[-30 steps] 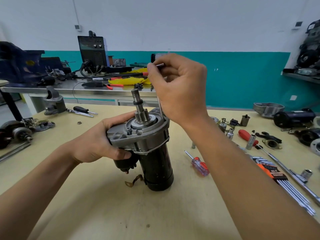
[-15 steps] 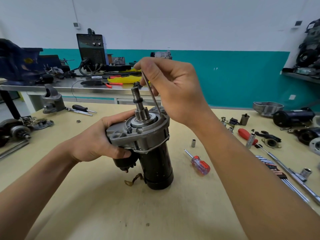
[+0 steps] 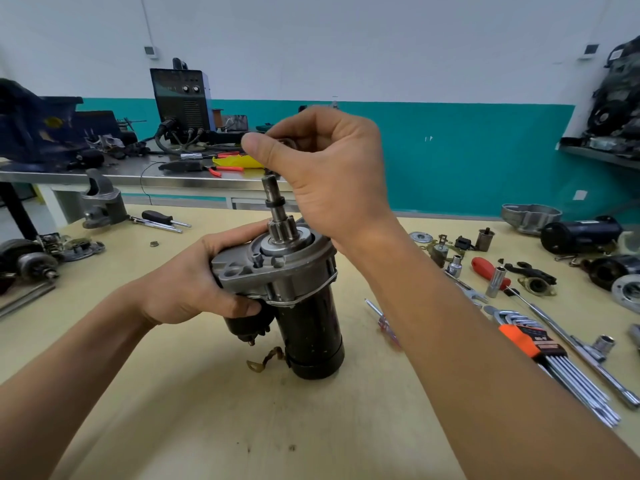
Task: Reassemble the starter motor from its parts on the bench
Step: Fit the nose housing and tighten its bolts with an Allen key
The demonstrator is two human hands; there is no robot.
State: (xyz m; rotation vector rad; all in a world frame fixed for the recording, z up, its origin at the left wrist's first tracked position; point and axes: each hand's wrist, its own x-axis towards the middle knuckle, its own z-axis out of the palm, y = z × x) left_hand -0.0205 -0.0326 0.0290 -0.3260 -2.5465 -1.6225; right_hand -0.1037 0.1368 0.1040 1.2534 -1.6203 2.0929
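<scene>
Centrally, one starter motor stands on end on the pale yellow bench, its smooth black cylindrical body down and its grey cast-metal nose up. One steel shaft rises from the nose, with a toothed pinion at its foot. A bright wire clip rings the joint between casting and body, and one braided copper lead with a ring lug curls out near the base.

Two hands work on it. The left hand grips the casting from the side, fingers wrapped round the back and thumb pressed across the front. The right hand hovers over the shaft tip, fingers curled, thumb and forefinger pinching a small dark piece too hidden to identify.

To the right lie one set of chrome hex keys in an orange holder, one red-handled screwdriver and two bright sockets, crowding that side. One black-handled screwdriver lies far left. Bare wood stretches from the motor to the near edge.
</scene>
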